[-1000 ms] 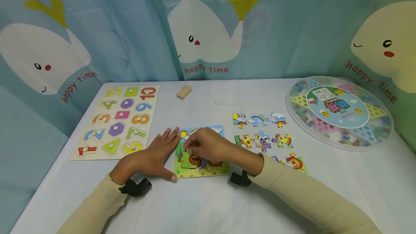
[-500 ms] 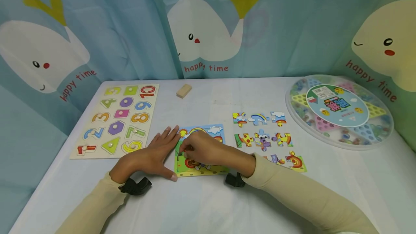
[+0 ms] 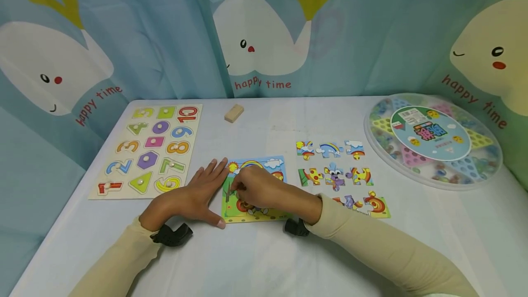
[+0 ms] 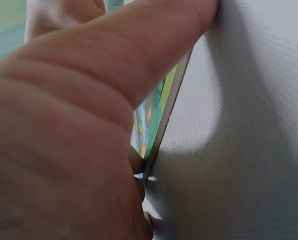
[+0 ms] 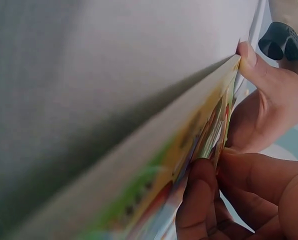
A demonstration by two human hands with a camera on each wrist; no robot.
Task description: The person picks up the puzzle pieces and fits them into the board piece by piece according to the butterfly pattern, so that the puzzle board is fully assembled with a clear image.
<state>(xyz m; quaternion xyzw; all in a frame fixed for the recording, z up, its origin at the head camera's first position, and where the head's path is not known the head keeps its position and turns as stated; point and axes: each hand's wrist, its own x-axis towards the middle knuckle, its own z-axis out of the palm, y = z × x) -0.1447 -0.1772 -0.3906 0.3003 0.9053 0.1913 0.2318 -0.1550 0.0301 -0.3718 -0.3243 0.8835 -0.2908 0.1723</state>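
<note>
A picture puzzle board (image 3: 255, 220) lies flat at the middle of the table. Spread around its left edge, the left hand (image 3: 191, 200) has its thumb at the lower left corner and its fingertips by the upper left one; in the left wrist view the thumb (image 4: 139, 45) crosses the board's edge (image 4: 164, 120). Over the board's left part is the right hand (image 3: 260, 189), fingers bent. The right wrist view shows the thumb and fingers of the right hand (image 5: 239, 190) pinching a thin puzzle piece (image 5: 224, 127) at the board's surface; its picture is mostly hidden.
Several loose puzzle pieces (image 3: 335, 177) lie in rows right of the board. A number and shape board (image 3: 154, 152) is at the left, a small wooden block (image 3: 234, 113) at the back, a round clear case (image 3: 433, 141) at the right. A curtain (image 3: 173, 49) hangs behind.
The right hand has shifted slightly left and down over the board. The green piece seen tilted at its fingers earlier now looks lower against the board. The left hand has stayed in place.
</note>
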